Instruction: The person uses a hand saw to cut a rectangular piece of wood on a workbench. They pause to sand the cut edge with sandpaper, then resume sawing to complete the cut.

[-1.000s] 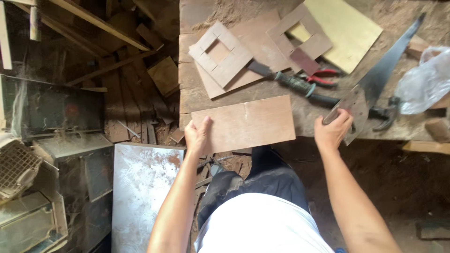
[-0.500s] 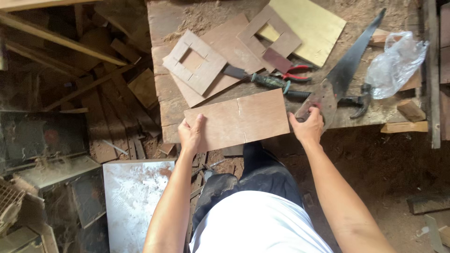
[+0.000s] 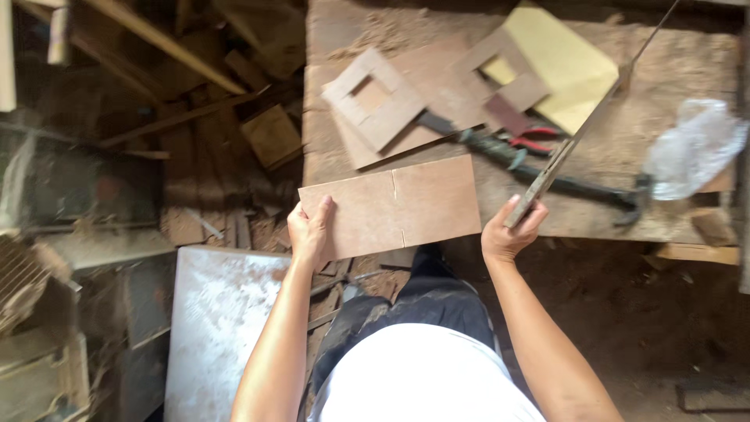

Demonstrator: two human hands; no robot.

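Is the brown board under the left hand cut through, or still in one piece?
One piece, partly cut. The board shows short slits at its top and bottom edges that do not meet; the left hand holds its end.

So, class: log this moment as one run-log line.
left hand: holds brown board at bench edge | right hand: grips handsaw, blade raised | board: short cuts at both long edges

- Right hand [image 3: 508, 234] is lifting the handsaw [image 3: 582, 133]: blade was lying flat on the desk [image 3: 672, 62], now it is tilting up on edge, seen nearly edge-on.
- Saw's lower end is now sitting just right of the rectangular board [image 3: 394, 205], hand gripping it there.
- Hammer [image 3: 578, 186], earlier partly under the blade, is showing in full.
- Left hand [image 3: 310, 232] is sliding slightly along the board's left end.
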